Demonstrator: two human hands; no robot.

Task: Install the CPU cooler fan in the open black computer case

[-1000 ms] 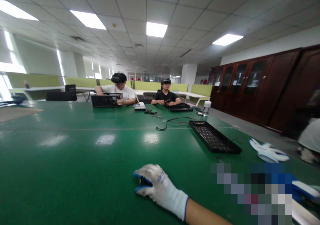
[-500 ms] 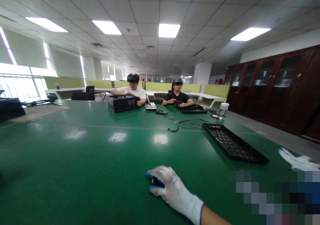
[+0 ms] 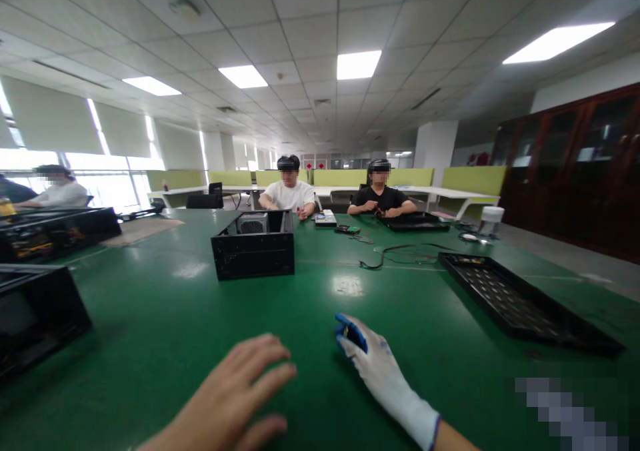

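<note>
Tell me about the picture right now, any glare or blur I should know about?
Head view: pale reflections, apparently from the ceiling lights, shine on the green table; head view: the bare left hand looks blurred, the gloved right hand somewhat crisper; head view: a pixelated patch masks part of the lower right.

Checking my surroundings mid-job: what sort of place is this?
Likely an open-plan office serving as an electronics workshop: yellow-green partitions stand beyond a large green table, which bears an open black case, apparently a computer's.
</note>
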